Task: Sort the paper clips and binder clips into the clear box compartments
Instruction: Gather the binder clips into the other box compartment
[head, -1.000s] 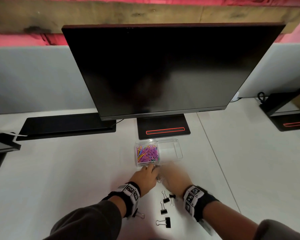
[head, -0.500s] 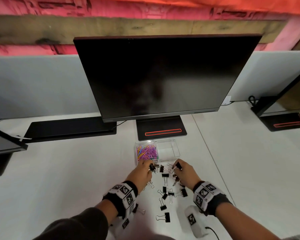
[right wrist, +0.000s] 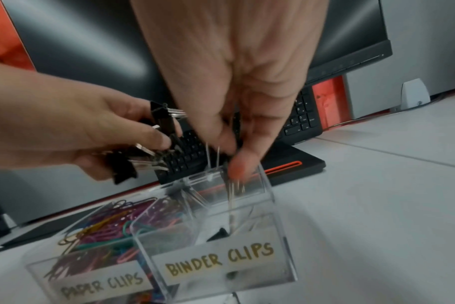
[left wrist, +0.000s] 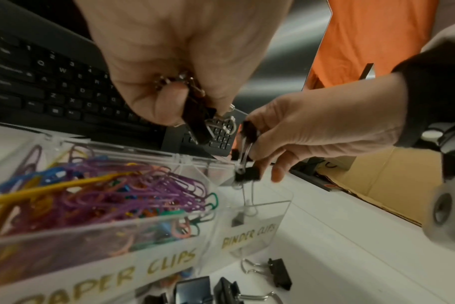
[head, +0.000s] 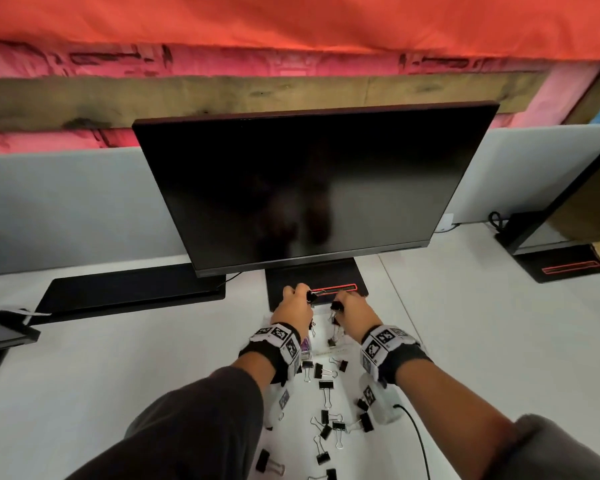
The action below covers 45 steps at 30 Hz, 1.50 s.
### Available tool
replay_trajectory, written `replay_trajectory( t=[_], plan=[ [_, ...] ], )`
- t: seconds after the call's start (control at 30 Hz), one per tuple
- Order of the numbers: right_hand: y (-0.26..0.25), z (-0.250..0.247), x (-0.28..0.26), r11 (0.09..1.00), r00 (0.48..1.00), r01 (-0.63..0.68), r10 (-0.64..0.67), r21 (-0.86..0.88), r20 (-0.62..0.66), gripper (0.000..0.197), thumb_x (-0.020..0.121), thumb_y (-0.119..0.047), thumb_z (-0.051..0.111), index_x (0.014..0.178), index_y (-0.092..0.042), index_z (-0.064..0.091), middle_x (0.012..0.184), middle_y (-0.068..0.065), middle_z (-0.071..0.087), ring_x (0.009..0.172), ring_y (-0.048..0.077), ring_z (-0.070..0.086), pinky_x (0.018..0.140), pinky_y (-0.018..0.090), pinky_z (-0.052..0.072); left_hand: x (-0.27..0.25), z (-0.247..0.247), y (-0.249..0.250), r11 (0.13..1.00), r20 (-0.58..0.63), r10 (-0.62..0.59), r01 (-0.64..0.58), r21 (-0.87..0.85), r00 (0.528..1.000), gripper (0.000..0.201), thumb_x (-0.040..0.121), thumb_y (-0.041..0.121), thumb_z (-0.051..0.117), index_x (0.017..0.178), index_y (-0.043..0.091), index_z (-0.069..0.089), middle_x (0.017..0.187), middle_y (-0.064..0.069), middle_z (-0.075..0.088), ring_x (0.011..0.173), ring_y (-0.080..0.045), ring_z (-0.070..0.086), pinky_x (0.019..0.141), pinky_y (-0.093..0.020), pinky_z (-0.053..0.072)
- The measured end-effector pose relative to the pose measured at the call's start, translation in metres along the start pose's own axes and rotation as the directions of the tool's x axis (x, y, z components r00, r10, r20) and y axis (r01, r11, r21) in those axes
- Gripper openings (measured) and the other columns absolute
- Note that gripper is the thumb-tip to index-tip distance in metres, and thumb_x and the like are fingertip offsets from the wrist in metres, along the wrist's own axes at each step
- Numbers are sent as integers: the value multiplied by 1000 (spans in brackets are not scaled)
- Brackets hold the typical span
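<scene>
Paper-clip compartment (left wrist: 91, 205): left half of the clear box (right wrist: 281, 242), heaped with coloured paper clips (left wrist: 133, 185), thin plastic-coated wire loops in purple, yellow, blue and green. Front label reads PAPER CLIPS.
Left hand (left wrist: 179, 51): fingers curled round a bunch of black binder clips (left wrist: 198, 121), held above the box near the divider wall. Several at once; exact count cannot be told.
Binder-clip compartment (right wrist: 221, 236): right half of the box, labelled BINDER CLIPS. Nearly bare; one dark clip body shows at the bottom.
Right hand (right wrist: 237, 82): thumb and fingertips pinch a hanging chain of binder clips (left wrist: 247, 172), the wire handles dangling into the mouth of the right compartment.
Step in hand (judgement): dropping binder clips into the right compartment.
How to do it well: lower until the dangling clips are below the rim, then let go. Bring the left bunch across the divider before release, otherwise clips may land among the paper clips.
Loose stock: many binder clips (head: 326, 386) lie on the white desk (head: 118, 375) in front of the box.
Materials: box walls rigid, transparent, glossy. Binder clips have folded black steel bodies and springy bright wire handles that hook into each other readily.
</scene>
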State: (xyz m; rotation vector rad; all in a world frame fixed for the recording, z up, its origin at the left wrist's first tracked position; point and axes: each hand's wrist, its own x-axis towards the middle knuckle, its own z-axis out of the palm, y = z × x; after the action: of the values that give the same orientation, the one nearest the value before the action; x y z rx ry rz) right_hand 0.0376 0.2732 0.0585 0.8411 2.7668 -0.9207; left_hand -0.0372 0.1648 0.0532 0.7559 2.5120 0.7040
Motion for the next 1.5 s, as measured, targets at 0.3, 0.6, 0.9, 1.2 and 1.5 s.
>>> replay_trajectory(
  t=[0.3, 0.6, 0.9, 1.2, 1.5],
  plan=[
    [39, -13, -19, 995, 994, -55, 62, 82, -87, 20, 84, 2, 39, 79, -14, 50, 75, 7, 57, 69, 23, 54, 66, 28, 43, 7, 23, 11, 982, 108, 168, -176, 64, 980, 28, 94, 8, 42, 121, 13, 47, 121, -14, 43, 69, -27, 50, 70, -36, 48],
    [68, 18, -87, 969, 966, -247, 245, 13, 79, 35, 88, -28, 52, 117, -8, 51, 114, 11, 57, 89, 20, 53, 78, 29, 44, -7, 17, 13, 961, 208, 204, -236, 144, 957, 42, 93, 30, 50, 135, 24, 45, 138, -4, 48, 118, -23, 55, 100, -35, 46],
    [97, 99, -168, 870, 983, 145, -72, -471, 170, 115, 62, -92, 19, 147, -19, -6, 157, 10, -15, 145, 33, -8, 113, 40, -3, -114, 17, -90, 803, 456, 338, -505, 316, 823, 65, 79, 53, 36, 139, 28, 35, 145, 1, 37, 133, -17, 36, 112, -37, 33],
    [80, 129, -130, 877, 980, 201, -182, -437, 85, 106, 70, -85, 20, 147, -15, -1, 157, 14, -13, 143, 31, -19, 111, 46, 1, -121, 63, -157, 725, 410, 331, -507, 466, 850, 102, 71, 67, 32, 148, 15, -10, 133, -1, 47, 136, -26, 20, 115, -33, 22],
    [63, 115, -83, 897, 988, 155, -139, -415, 70, 111, 66, -87, 11, 146, -12, 1, 130, 12, 60, 116, 31, 60, 87, 46, 52, -82, 75, -128, 777, 257, 423, -494, 390, 869, 93, 78, 76, 0, 148, 15, -6, 140, -10, 40, 129, -26, 38, 111, -36, 33]
  ],
)
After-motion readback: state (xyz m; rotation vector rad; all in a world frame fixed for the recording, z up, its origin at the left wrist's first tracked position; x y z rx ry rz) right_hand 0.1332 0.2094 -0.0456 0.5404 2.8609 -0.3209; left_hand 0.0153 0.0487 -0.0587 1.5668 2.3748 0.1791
